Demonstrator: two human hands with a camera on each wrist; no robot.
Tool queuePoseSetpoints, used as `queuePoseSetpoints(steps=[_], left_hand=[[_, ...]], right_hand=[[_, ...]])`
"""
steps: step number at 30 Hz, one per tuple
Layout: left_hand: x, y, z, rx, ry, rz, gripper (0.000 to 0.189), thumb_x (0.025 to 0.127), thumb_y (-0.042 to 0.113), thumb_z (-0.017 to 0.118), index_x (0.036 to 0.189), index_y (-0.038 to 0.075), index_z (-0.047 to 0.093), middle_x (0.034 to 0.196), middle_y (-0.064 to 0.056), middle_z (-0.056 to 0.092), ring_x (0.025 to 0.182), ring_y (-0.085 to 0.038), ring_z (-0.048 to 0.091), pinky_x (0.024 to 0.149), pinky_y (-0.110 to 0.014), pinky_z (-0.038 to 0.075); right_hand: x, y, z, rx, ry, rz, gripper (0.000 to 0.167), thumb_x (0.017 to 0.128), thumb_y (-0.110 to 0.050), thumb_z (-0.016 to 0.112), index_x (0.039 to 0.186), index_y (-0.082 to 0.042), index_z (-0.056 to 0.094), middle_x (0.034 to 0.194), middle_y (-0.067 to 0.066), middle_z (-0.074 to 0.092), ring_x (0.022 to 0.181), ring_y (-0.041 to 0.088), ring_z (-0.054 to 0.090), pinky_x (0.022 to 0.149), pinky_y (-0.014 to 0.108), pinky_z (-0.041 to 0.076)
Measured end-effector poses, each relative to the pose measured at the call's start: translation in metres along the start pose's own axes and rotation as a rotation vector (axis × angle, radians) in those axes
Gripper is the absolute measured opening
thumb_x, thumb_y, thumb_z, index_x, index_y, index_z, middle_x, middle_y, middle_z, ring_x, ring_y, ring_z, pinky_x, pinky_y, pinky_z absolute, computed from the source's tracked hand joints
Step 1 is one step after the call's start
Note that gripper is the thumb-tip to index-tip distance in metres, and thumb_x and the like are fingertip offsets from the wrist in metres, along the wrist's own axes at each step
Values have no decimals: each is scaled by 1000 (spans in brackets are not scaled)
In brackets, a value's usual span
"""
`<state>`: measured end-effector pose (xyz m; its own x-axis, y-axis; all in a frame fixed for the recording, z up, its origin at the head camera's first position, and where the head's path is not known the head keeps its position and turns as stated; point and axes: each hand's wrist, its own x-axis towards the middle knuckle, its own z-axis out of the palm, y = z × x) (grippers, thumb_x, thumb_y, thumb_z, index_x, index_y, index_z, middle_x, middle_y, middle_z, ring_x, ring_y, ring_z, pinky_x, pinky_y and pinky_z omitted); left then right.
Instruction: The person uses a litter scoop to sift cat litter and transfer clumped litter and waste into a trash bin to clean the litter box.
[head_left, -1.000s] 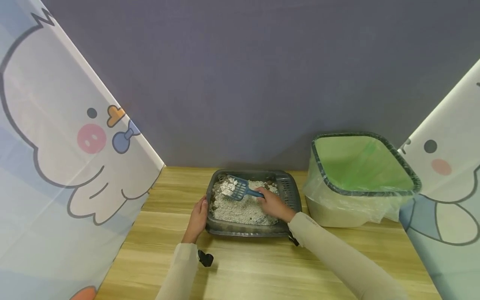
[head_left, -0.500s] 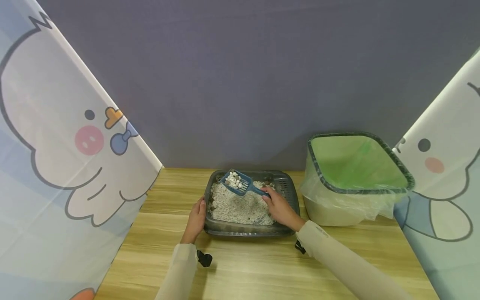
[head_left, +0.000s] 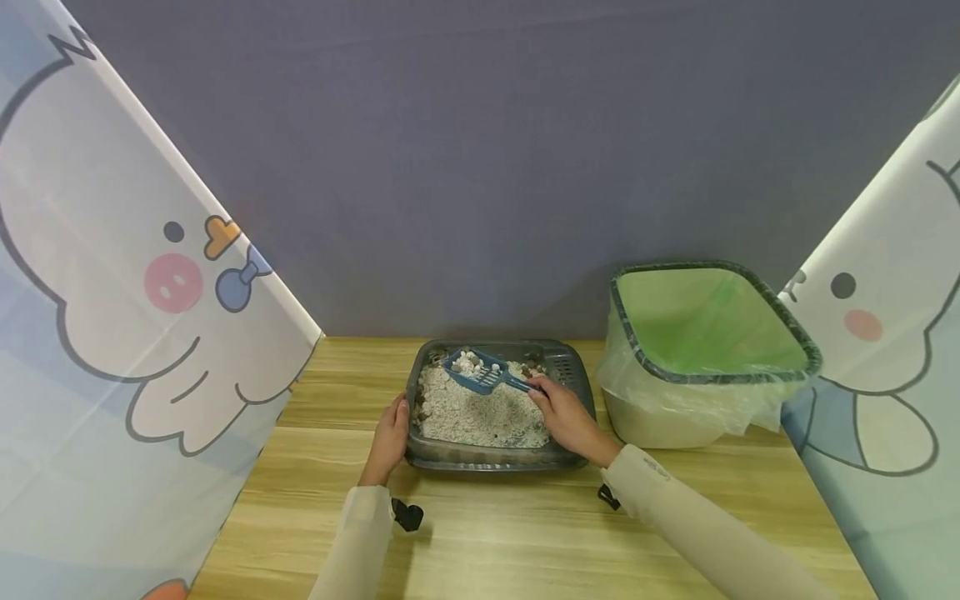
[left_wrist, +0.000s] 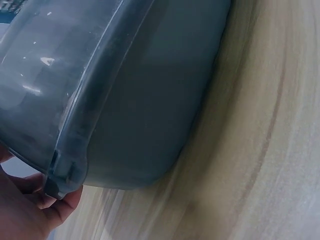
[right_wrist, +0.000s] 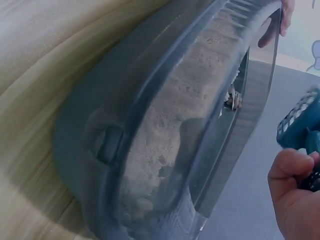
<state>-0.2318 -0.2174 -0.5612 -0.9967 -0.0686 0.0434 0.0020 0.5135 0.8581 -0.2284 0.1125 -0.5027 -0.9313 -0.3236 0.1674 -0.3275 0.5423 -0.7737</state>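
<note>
A blue slotted litter scoop (head_left: 504, 379) is held by its handle in my right hand (head_left: 573, 423). Pale litter and several clumps lie in its bowl, above the far left part of the litter box. The right wrist view shows the scoop (right_wrist: 304, 119) raised over the box rim, with the fingers of my right hand (right_wrist: 295, 192) curled round the handle. My left hand (head_left: 387, 435) grips the left rim of the dark grey litter box (head_left: 491, 462). In the left wrist view, fingers of that hand (left_wrist: 25, 212) bend under the rim. White-grey litter (head_left: 472, 417) covers the box floor.
To the right of the box stands a pale bin (head_left: 660, 417) with a dark rim and a clear plastic liner hanging over it. Both sit on a wooden table (head_left: 495, 533) against a grey back wall (head_left: 465, 167). Brown clumps lie along the litter's edges.
The scoop has shifted slightly right and its load has dwindled from a heap of fine litter to fewer, lumpier pieces. My left hand keeps its hold on the box rim.
</note>
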Motion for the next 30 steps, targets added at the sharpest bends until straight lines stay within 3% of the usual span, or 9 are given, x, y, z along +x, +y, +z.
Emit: queuePoseSetpoints(steps=[3, 9, 15, 21, 30], left_hand=[[1, 0, -1, -3, 1, -3, 58, 104, 41, 27, 145, 1, 34, 136, -28, 41, 124, -44, 38, 101, -58, 29], [1, 1, -1, -7, -6, -10, 60, 104, 43, 27, 146, 1, 34, 138, -28, 39, 126, -44, 36, 101, -58, 28], [1, 2, -1, -18, -21, -23, 62, 103, 45, 26, 147, 2, 33, 138, -28, 38, 126, -44, 36, 101, -58, 28], [1, 1, 0, -23, -26, -16, 61, 103, 45, 26, 147, 3, 32, 138, -27, 38, 127, -43, 36, 101, -58, 28], [2, 2, 0, -19, -6, -1, 58, 104, 42, 27, 146, 1, 35, 139, -28, 38, 127, -44, 35, 102, -58, 27]], right_hand=[[-2, -1, -1, -24, 32, -27, 31, 102, -22, 44, 128, -10, 53, 71, -1, 45, 53, 12, 37, 53, 30, 36], [-5, -2, 0, -47, 137, -106, 28, 100, -14, 48, 126, -9, 53, 94, -1, 51, 67, 12, 43, 61, 32, 39], [-8, -1, 3, -27, 236, -150, 30, 99, -8, 50, 129, -9, 51, 110, 3, 53, 68, 11, 45, 61, 31, 40], [-12, 5, 9, -8, 288, -142, 28, 98, -7, 50, 126, -9, 51, 106, 4, 51, 71, 13, 44, 62, 33, 39], [-22, 11, 27, 39, 227, -71, 23, 100, -11, 46, 123, -7, 47, 80, -1, 44, 58, 11, 38, 54, 29, 37]])
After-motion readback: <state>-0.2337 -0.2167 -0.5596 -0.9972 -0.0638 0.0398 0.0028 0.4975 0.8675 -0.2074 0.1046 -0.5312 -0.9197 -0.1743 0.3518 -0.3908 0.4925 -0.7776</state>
